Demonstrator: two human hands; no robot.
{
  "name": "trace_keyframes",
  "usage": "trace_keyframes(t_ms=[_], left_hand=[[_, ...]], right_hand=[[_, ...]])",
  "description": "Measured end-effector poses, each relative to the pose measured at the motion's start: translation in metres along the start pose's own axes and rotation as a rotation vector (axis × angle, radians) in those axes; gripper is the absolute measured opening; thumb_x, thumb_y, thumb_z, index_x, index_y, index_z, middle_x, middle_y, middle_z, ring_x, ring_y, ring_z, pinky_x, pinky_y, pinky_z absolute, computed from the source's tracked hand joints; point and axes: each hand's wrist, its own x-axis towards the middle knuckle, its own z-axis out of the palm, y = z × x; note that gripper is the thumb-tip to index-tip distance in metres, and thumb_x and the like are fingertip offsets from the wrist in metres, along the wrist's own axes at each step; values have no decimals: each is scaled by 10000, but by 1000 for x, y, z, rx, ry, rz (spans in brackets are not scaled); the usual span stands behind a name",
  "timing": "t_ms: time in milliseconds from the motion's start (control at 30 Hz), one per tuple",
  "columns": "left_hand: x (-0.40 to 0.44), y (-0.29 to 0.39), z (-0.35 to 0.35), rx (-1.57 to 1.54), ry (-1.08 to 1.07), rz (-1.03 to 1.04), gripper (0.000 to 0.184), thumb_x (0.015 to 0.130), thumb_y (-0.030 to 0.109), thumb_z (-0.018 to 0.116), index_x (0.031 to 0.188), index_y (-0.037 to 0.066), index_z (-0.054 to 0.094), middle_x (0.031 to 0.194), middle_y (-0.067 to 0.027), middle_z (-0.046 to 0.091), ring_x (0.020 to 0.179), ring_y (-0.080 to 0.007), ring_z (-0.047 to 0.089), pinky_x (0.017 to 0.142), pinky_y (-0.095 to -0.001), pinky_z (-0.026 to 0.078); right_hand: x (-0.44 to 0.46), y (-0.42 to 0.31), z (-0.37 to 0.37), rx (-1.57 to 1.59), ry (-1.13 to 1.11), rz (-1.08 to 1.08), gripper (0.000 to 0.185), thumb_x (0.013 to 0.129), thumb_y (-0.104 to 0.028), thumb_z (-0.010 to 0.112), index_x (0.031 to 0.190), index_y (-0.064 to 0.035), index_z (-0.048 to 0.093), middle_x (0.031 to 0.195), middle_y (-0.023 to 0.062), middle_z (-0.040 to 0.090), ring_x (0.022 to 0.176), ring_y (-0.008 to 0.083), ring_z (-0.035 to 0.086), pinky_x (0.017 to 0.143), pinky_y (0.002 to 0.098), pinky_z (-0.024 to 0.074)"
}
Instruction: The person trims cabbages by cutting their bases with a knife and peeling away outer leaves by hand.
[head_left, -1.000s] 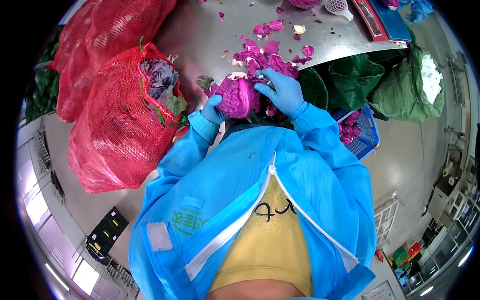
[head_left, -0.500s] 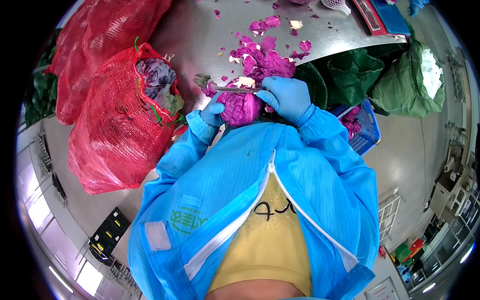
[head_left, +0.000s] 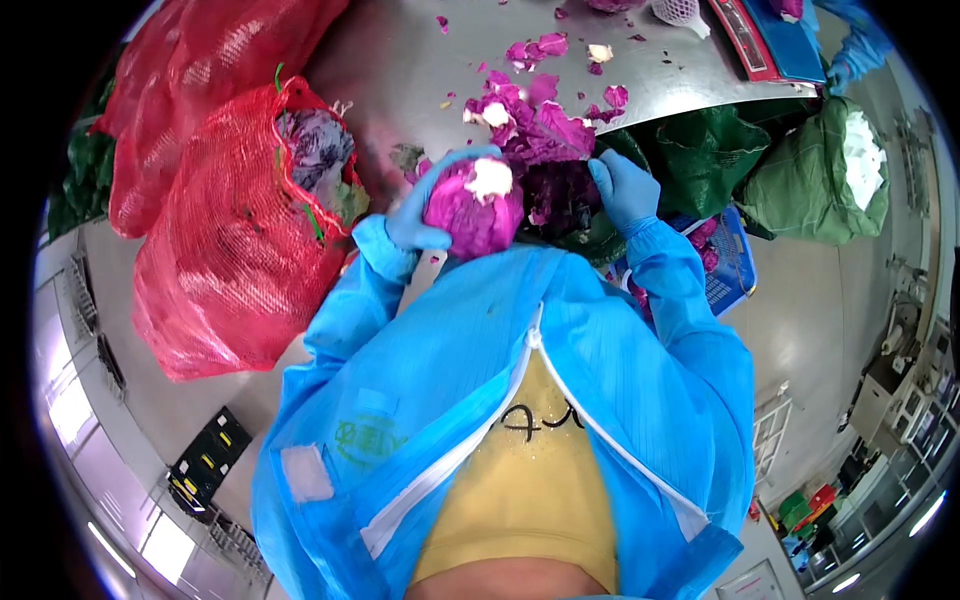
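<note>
My left hand, in a blue glove, is closed round the left side of a red cabbage. The cabbage's pale cut stem end faces up, and its outer leaves are off. My right hand, gloved too, is closed to the right of the cabbage and apart from it. Whatever it grips is hidden; no knife shows now. Between my hands lie dark purple leaves, at the mouth of a green bag. Trimmed purple leaves with white stem pieces are heaped on the steel table beyond the cabbage.
A red mesh sack of cabbages stands at left, with more red sacks behind. Green bags stand along the table edge at right, above a blue crate holding purple cabbage. Another person's gloved hand is at the far right.
My right hand has moved right, away from the cabbage, and the knife blade is out of sight. My left hand has tipped the cabbage so its white stem end shows on top.
</note>
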Motion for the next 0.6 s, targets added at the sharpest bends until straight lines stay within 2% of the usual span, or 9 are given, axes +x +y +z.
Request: trace_keyframes(t_ms=[67, 133, 167, 233, 267, 400, 500, 600], left_hand=[[3, -4, -12, 214, 39, 31, 1061, 578, 352, 854, 1386, 4, 261, 1415, -147, 326, 1289, -262, 363, 1083, -383, 280], [7, -2, -11, 472, 101, 99, 1041, 564, 280, 855, 1382, 15, 267, 1389, -152, 355, 1276, -265, 376, 1079, -378, 287], [7, -2, -8, 473, 106, 101, 1041, 564, 280, 855, 1382, 15, 267, 1389, -152, 355, 1276, -265, 376, 1079, -378, 287], [10, 0, 1, 694, 202, 96, 1023, 548, 240, 846, 1369, 17, 277, 1350, -161, 388, 1236, -263, 420, 1051, -373, 334], [11, 0, 4, 696, 198, 98, 1023, 548, 240, 846, 1369, 17, 277, 1350, -161, 388, 1236, -263, 420, 1051, -373, 334], [14, -4, 17, 864, 350, 101, 1028, 522, 257, 849, 1359, 39, 293, 1263, -176, 438, 1147, -286, 493, 982, -383, 412], [14, -3, 22, 1009, 418, 125, 1035, 508, 258, 845, 1361, 57, 295, 1225, -183, 452, 1108, -310, 514, 956, -391, 434], [11, -3, 23, 1086, 438, 126, 1051, 498, 268, 840, 1369, 67, 285, 1216, -189, 452, 1100, -326, 514, 951, -397, 436]], right_hand=[[-12, -15, -4, 35, 47, 35, 339, 914, -430, 463, 923, -109, 575, 805, 132, 595, 761, 326, 596, 624, 382, 463], [-10, -38, -4, 334, 193, 47, 335, 883, -430, 530, 994, -123, 605, 862, 101, 626, 760, 282, 624, 636, 353, 486], [-8, -48, -1, 430, 208, 21, 382, 856, -420, 585, 1059, -96, 602, 894, 98, 639, 758, 237, 636, 655, 321, 497], [-5, -79, -14, 599, 129, 28, 521, 763, -462, 683, 1080, -59, 592, 955, 102, 650, 792, 211, 646, 676, 304, 509], [-4, -87, -15, 666, 76, 41, 570, 730, -478, 710, 1091, -55, 586, 966, 101, 651, 801, 206, 647, 680, 300, 511], [6, -93, -3, 589, 124, -48, 664, 669, -512, 744, 1117, -57, 564, 941, 95, 647, 763, 203, 640, 676, 317, 514], [10, -92, -1, 620, 14, 12, 641, 669, -512, 741, 1083, -54, 571, 896, 106, 638, 744, 217, 640, 665, 326, 517], [10, -90, -1, 495, 8, -91, 564, 717, -480, 714, 1062, -58, 569, 861, 110, 632, 726, 231, 644, 633, 327, 518]])
